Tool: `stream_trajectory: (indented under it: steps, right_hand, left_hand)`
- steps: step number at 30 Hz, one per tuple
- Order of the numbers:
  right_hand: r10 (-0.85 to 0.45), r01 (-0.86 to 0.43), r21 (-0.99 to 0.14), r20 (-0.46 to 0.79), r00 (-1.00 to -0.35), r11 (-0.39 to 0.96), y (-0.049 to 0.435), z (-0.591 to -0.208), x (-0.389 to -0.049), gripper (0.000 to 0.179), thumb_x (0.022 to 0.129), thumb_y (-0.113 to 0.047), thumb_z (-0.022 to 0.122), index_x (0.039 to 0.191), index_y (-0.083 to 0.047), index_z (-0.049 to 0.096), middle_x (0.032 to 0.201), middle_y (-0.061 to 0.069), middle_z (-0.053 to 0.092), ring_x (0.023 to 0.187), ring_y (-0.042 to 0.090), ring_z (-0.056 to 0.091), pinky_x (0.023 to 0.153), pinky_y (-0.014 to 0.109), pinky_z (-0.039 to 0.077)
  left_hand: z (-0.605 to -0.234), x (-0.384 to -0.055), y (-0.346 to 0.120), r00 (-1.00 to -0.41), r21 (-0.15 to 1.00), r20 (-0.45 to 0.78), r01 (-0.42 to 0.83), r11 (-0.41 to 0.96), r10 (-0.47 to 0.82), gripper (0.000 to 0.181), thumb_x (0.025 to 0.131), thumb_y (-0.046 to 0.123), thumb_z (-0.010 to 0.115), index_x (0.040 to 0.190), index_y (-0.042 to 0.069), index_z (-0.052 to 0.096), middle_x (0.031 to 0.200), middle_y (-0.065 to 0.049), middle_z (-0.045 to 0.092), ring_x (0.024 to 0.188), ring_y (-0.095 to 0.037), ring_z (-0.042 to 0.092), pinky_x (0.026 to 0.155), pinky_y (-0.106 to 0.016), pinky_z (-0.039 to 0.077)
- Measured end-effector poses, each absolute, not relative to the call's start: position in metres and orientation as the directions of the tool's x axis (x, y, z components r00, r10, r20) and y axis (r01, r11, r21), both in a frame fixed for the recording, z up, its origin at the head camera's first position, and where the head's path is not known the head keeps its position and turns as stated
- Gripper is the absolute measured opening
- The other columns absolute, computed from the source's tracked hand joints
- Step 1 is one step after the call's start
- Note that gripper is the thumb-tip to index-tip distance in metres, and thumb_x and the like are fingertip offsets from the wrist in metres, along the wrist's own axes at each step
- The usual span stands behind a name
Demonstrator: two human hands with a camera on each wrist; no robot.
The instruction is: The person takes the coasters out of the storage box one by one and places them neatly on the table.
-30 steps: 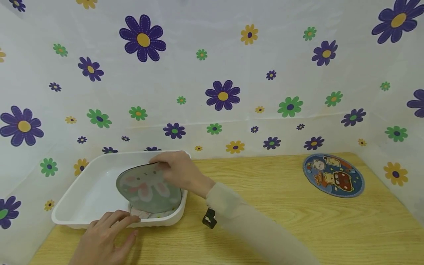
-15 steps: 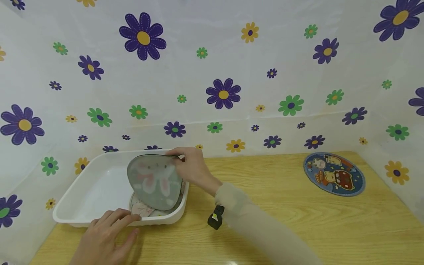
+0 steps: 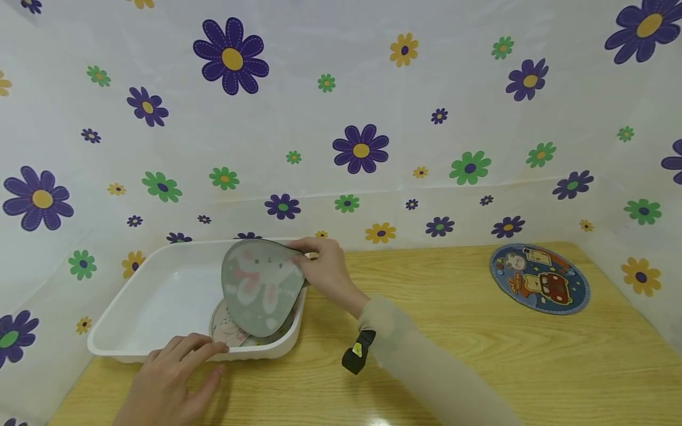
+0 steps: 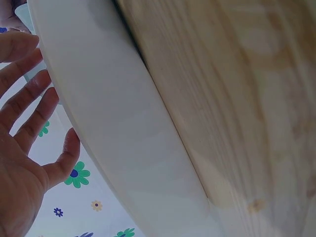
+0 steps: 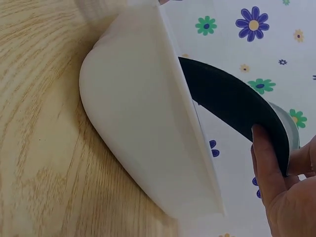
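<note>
My right hand (image 3: 325,269) pinches the edge of a grey-green round mat (image 3: 261,290) with a rabbit picture. The mat is tilted up, bent a little, above the right end of a white plastic tub (image 3: 160,302). In the right wrist view its black underside (image 5: 222,94) shows, with my fingers on it. Beneath it in the tub lies a pale pink patterned round mat (image 3: 227,327), partly covered. My left hand (image 3: 170,376) has its fingertips on the tub's front rim, fingers spread in the left wrist view, and holds nothing.
A blue round mat (image 3: 540,279) with cartoon bears and a red car lies at the back right of the wood-grain table (image 3: 442,331). White sheeting with flowers (image 3: 362,89) stands behind and at both sides. A black wrist camera (image 3: 359,352) hangs by the right sleeve.
My right hand has moved right and slightly up with the rabbit mat, which has turned more upright and shows more of the pink mat below. My left hand stays at the rim.
</note>
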State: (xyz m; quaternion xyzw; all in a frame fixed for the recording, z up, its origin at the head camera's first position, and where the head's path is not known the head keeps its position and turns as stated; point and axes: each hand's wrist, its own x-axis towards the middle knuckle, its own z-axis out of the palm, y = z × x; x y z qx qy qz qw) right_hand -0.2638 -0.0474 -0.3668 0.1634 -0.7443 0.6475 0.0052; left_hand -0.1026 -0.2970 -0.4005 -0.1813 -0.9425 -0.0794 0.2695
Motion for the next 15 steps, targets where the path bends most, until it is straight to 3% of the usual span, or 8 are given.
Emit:
stream_trajectory:
  steps: [8,15]
  right_hand:
    - [-0.223,-0.099,-0.994,0.104,-0.969,-0.036,-0.0412,-0.3689,-0.2631,0.027,0.097,0.002,0.062,0.119,-0.007,0.075,0.119,0.016,0.069,0.073,0.017,0.073,0.06,0.034,0.063]
    - [-0.199,-0.051,-0.998,0.059,-0.978,-0.042,-0.0374,-0.3689,-0.2627,0.026,0.097,0.001,0.062,0.119,-0.007,0.074,0.12,0.016,0.07,0.071,0.014,0.071,0.063,0.037,0.063]
  left_hand:
    - [-0.4001,-0.1018,-0.296,-0.818,0.067,0.504,0.356,0.932,0.276,0.031,0.072,0.021,0.087,0.1,0.027,0.076,0.097,0.01,0.069,0.09,-0.017,0.066,0.07,-0.048,0.054]
    - [-0.3992,-0.1019,-0.296,-0.822,0.065,0.499,0.352,0.934,0.275,0.031,0.072,0.021,0.087,0.1,0.027,0.076,0.097,0.009,0.07,0.089,-0.018,0.067,0.07,-0.049,0.055]
